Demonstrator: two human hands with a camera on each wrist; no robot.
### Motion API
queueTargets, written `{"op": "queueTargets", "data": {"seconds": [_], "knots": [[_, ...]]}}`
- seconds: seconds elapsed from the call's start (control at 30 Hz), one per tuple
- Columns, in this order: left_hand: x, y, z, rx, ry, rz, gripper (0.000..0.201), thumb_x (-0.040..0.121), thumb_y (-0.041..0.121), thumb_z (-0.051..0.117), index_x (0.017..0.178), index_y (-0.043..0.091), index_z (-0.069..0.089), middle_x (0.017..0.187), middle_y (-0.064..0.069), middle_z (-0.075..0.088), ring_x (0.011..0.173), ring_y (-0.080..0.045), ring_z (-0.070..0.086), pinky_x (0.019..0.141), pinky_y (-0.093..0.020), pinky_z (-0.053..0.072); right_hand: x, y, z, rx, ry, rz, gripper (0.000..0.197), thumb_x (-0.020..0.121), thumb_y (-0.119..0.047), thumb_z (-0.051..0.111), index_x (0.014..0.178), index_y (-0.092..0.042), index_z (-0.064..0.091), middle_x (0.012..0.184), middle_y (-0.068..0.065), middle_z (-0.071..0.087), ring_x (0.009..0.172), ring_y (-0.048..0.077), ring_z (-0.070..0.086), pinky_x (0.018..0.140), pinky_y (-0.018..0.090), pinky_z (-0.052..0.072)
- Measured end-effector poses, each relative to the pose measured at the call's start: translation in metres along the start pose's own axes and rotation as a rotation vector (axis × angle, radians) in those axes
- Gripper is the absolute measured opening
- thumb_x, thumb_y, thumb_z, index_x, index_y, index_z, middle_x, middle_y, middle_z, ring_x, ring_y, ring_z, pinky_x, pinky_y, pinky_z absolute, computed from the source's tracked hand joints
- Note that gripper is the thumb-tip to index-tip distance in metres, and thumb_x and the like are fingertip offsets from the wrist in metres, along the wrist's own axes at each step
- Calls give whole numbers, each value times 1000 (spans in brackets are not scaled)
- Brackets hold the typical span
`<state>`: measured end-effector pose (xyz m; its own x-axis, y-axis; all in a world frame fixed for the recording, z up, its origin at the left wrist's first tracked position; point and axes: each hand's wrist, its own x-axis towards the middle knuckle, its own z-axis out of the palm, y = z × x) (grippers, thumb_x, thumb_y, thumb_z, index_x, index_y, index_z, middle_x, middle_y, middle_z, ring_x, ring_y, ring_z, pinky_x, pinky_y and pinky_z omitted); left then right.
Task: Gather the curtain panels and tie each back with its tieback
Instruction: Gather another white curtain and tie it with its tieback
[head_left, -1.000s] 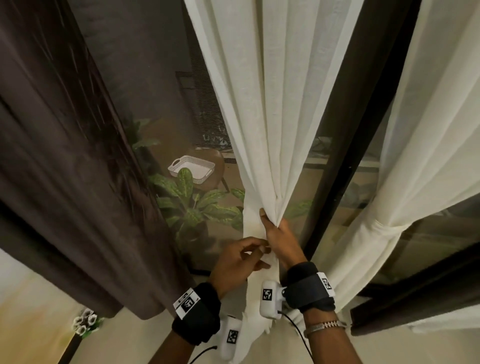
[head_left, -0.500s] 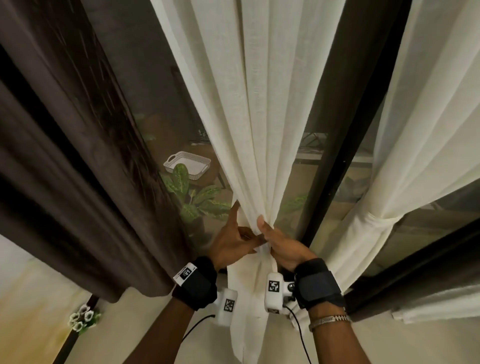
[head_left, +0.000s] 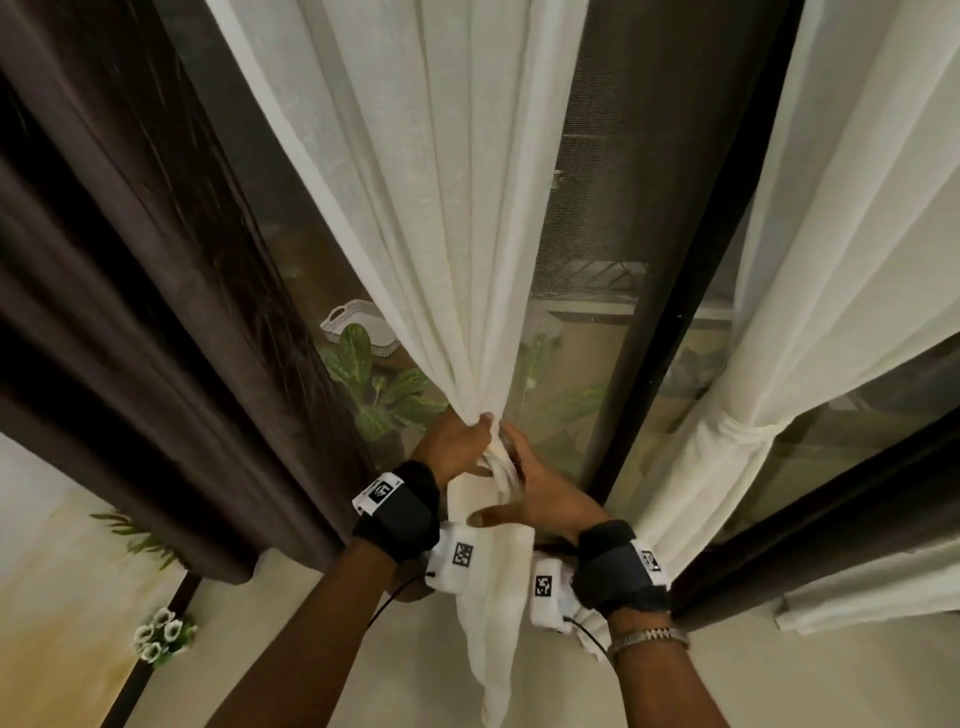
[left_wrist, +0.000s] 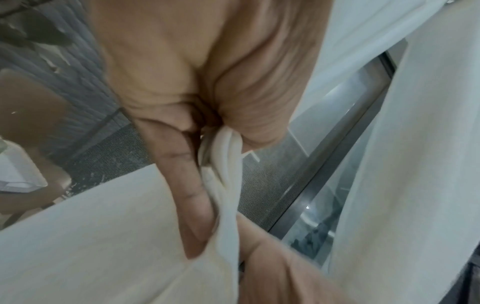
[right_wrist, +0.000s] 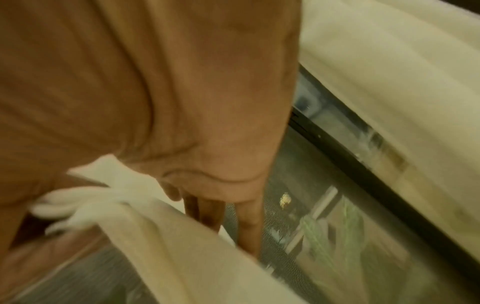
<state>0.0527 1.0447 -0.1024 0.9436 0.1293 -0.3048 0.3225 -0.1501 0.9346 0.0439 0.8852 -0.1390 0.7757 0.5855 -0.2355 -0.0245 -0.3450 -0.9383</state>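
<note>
Curtain panel (head_left: 447, 218): gathered at its waist, tieback now being worked round it.

The middle white panel hangs between the dark drape (head_left: 119, 270) at the left and the door frame (head_left: 670, 291), bunched to a narrow neck. Half a second ago both hands only pinched the folds; now a white tieback (head_left: 501, 470) shows as twisted strands at the neck. The left hand (head_left: 457, 447) grips the bunch, fingers curled round fabric and strands, as the left wrist view confirms (left_wrist: 223, 156). The right hand (head_left: 540, 493) lies against the cloth with thumb out; its fingers (right_wrist: 249, 222) reach straight, strands crossing the palm. Judgement: gathering done, tying begun, no knot seen. The right-hand panel (head_left: 737, 447) is already tied back.
</note>
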Motion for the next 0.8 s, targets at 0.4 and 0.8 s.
{"op": "queueTargets", "data": {"seconds": [0.4,0.8], "knots": [[5,8,-6,-91,106,-91,16,106,6,49,120,6,57,128,-25,63,86,-33,72,56,-35,67,5,14,20,-401,698,-377,21,103,-23,64,119,-27,75,113,-11,75,99,7,69,87,29,60],[2,9,-17,175,35,-127,28,99,16,49,112,-3,64,91,-21,77,78,-40,80,74,-44,66,-17,19,-5,-526,332,67,46,86,-14,61,125,-38,57,98,-6,67,88,21,65,79,43,58]]}}
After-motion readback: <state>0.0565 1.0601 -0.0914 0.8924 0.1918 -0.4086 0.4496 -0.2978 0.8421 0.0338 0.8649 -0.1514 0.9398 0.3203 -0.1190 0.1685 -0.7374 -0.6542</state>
